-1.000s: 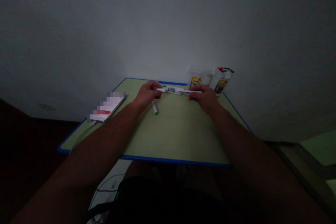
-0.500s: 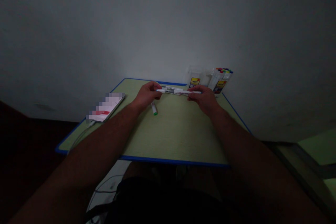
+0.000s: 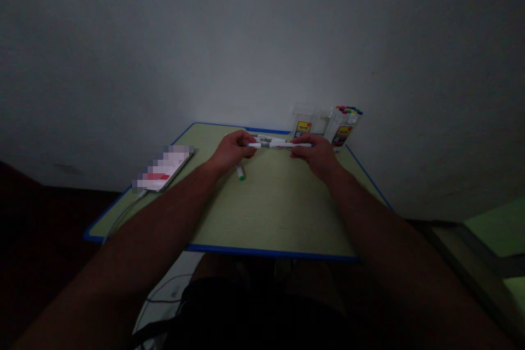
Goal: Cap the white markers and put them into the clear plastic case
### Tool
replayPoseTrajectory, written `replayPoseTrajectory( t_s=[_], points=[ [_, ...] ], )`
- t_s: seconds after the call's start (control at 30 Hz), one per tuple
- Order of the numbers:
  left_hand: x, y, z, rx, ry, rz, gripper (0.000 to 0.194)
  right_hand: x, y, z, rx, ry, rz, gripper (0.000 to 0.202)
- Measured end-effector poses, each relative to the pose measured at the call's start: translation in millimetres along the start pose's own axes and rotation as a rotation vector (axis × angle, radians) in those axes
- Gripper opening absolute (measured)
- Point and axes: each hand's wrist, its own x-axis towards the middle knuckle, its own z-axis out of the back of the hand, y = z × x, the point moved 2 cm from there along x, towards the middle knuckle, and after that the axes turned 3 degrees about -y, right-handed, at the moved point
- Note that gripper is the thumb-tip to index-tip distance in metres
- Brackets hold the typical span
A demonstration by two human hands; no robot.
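Observation:
My left hand [image 3: 234,149] is closed, pinching a white marker cap [image 3: 255,145] between thumb and fingers. Level with it, my right hand [image 3: 319,154] grips the white barrel of a marker [image 3: 281,145] that points left toward the cap. A short grey section shows between cap and barrel; whether they touch I cannot tell. Just below my left hand lies another white marker [image 3: 240,173] with a green end, partly hidden by that hand. Behind the held marker, more white markers [image 3: 268,138] lie on the table, partly covered.
The small table [image 3: 270,219] has a blue edge and stands against a wall. At the back right are a clear case [image 3: 303,123] and a clear case full of colourful-ended markers [image 3: 342,128]. A phone [image 3: 164,169] with a cable lies at the left.
The cap in my left hand has moved slightly right and the barrel in my right hand slightly left. The grey section between them looks shorter.

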Motion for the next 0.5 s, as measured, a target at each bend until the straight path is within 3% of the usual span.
replayPoseTrajectory(
  t_s=[0.5],
  points=[
    [-0.9,-0.4,-2.1,0.018,0.016,0.010,0.023,-0.2,-2.2,-0.3,-0.006,-0.012,0.000,0.031]
  ],
)
